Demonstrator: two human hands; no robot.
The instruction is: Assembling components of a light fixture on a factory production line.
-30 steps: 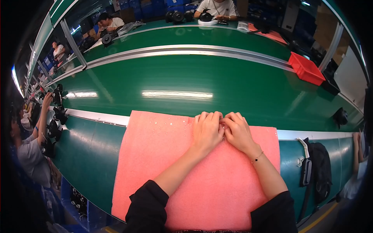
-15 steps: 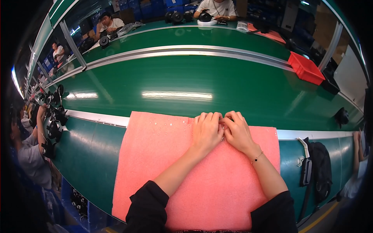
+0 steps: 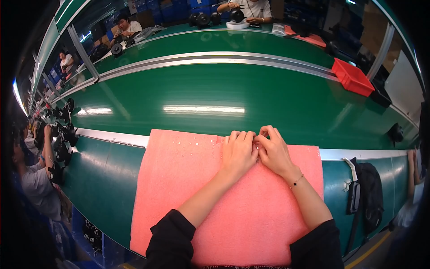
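Observation:
A pink foam sheet (image 3: 215,215) lies on the bench in front of me, with both forearms resting across it. Near its far edge, my left hand (image 3: 239,154) is closed, back upward, its fingers curled over. My right hand (image 3: 274,152) is closed too, with thumb and fingertips pinched beside the left hand's index finger. Whatever the fingertips hold is hidden or too small to name. Small shiny bits (image 3: 190,143) are scattered on the foam left of my hands, and a few more glint just below the fingertips.
Beyond the foam runs a broad green conveyor belt (image 3: 201,89) with a metal rail. A red bin (image 3: 351,77) stands at far right. To my right lie a black bag (image 3: 371,193) and a white-tipped tool (image 3: 351,170). Co-workers sit left and across, among black round parts (image 3: 62,152).
My right fingers have lifted and shifted slightly; the left hand stays nearly in place. Across the belt, a co-worker has raised a hand to a black round part.

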